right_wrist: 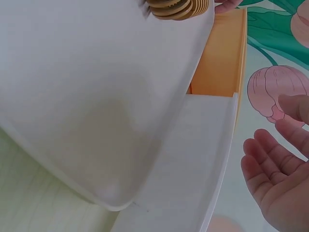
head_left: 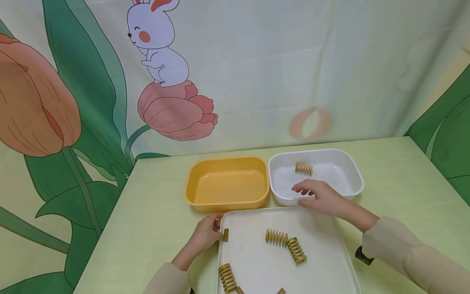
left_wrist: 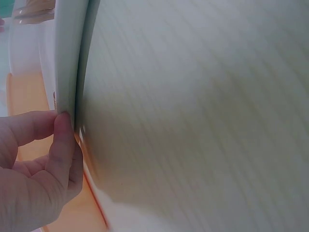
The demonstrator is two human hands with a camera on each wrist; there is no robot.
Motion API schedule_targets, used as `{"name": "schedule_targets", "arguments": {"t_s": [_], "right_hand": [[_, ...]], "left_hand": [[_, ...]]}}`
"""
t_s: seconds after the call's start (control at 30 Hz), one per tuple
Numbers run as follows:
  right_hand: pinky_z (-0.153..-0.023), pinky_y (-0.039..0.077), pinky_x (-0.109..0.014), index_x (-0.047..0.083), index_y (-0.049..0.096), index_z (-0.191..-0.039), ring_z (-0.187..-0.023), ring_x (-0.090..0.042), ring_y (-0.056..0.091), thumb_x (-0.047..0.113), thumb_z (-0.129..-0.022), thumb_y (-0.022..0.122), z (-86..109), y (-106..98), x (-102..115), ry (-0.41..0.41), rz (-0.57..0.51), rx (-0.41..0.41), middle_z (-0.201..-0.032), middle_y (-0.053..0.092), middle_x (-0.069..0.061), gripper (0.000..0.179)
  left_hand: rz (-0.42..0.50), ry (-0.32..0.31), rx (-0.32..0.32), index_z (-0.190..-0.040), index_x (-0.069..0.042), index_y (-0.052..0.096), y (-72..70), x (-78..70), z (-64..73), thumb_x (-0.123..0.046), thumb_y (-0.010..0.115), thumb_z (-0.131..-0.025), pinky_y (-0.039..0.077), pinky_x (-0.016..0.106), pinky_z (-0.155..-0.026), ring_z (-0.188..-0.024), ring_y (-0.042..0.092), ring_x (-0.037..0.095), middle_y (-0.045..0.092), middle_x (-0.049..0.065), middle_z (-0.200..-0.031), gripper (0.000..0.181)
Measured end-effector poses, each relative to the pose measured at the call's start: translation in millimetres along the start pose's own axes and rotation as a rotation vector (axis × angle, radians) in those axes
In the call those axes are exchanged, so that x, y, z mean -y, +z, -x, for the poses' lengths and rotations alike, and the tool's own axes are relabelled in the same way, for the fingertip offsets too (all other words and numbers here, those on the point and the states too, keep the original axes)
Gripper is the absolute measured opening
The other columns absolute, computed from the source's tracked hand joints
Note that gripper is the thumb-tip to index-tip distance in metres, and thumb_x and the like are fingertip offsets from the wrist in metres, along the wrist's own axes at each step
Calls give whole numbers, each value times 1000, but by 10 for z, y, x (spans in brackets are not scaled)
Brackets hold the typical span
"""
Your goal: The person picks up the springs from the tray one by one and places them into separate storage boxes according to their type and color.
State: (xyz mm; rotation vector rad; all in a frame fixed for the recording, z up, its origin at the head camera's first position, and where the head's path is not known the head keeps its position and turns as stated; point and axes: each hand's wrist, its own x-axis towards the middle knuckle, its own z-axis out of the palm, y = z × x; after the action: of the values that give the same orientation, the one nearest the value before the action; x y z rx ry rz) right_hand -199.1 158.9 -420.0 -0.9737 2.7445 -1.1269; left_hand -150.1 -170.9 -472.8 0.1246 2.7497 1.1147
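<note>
My left hand [head_left: 206, 233] pinches the left rim of the white tray [head_left: 253, 269] between thumb and fingers; the left wrist view shows the fingertips [left_wrist: 63, 121] on the rim. A small spring [head_left: 226, 234] lies on the tray beside that hand. Two larger gold springs [head_left: 276, 237] lie end to end near the tray's middle, and another thick spring [head_left: 227, 278] lies at the lower left. Over the near edge of the white bin [head_left: 354, 179], my right hand [head_left: 323, 198] has its fingers loosely bent, holding nothing. A gold spring [head_left: 304, 169] shows within that bin.
A yellow bin [head_left: 227, 204] stands left of the white bin, behind the tray. Smaller springs [head_left: 281, 291] are partly cut off at the bottom of the head view. A printed curtain [head_left: 249, 73] hangs behind the table [head_left: 147, 228].
</note>
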Motion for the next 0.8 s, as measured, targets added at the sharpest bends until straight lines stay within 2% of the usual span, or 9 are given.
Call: {"name": "schedule_targets", "arguments": {"t_s": [0.4,0.57,0.8], "right_hand": [[-75,47,-34,2,60,-102,-83,-17,55,9,-75,65,38,46,100,-12,3,53,-97,63,-7,29],[-76,47,-33,3,60,-103,-85,-21,56,13,-77,64,54,104,99,-12,-9,92,-98,63,-7,29],[-72,47,-29,4,60,-102,-82,-21,56,23,-79,63,79,184,56,-128,-32,77,-95,63,-8,30]], "left_hand": [[6,-5,0,-109,6,52,2,6,-3,10,61,-62,39,23,-55,-69,46,17,51,11,-82,49],[22,-9,3,-109,5,52,3,7,-5,11,61,-61,40,23,-53,-67,45,15,51,11,-81,48],[18,-17,2,-109,6,52,4,11,-9,10,61,-62,40,23,-54,-68,46,15,52,12,-82,48]]}}
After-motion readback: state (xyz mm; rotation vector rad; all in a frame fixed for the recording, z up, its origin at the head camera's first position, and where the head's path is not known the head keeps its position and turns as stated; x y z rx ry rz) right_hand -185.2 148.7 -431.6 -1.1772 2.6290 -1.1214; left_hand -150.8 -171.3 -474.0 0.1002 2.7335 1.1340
